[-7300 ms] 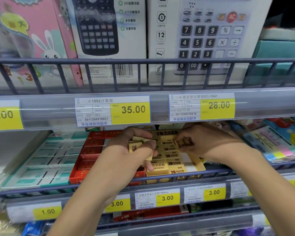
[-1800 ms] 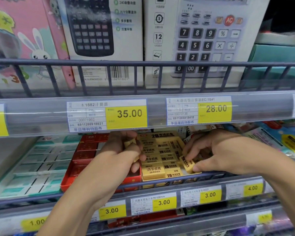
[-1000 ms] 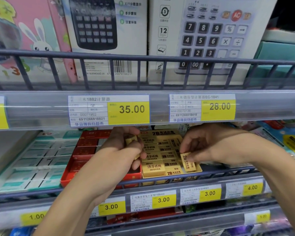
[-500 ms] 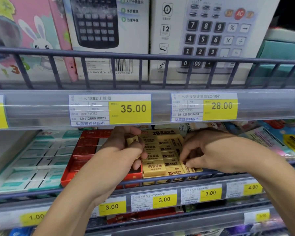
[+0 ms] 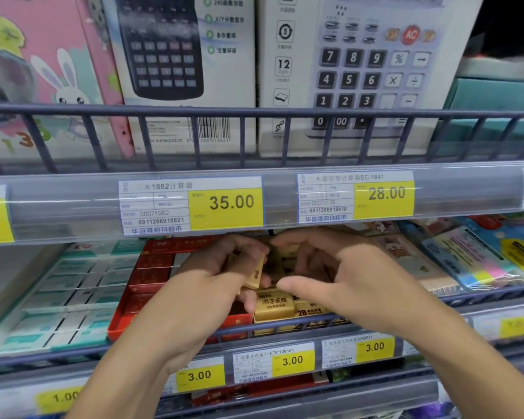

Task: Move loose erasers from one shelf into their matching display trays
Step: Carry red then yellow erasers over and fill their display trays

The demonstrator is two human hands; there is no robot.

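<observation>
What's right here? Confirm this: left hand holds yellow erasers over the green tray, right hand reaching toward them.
Wrong tray. In the head view the left hand holds the yellow erasers over the yellow tray, beside the red one; the green tray lies further left. The right hand does reach toward them.

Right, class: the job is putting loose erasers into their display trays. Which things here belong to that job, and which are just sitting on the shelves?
Part of the job:
left hand, holding yellow erasers
right hand
yellow tray
red tray

Just sitting there:
calculator boxes
pink rabbit box
price tags
sticky notes
</observation>
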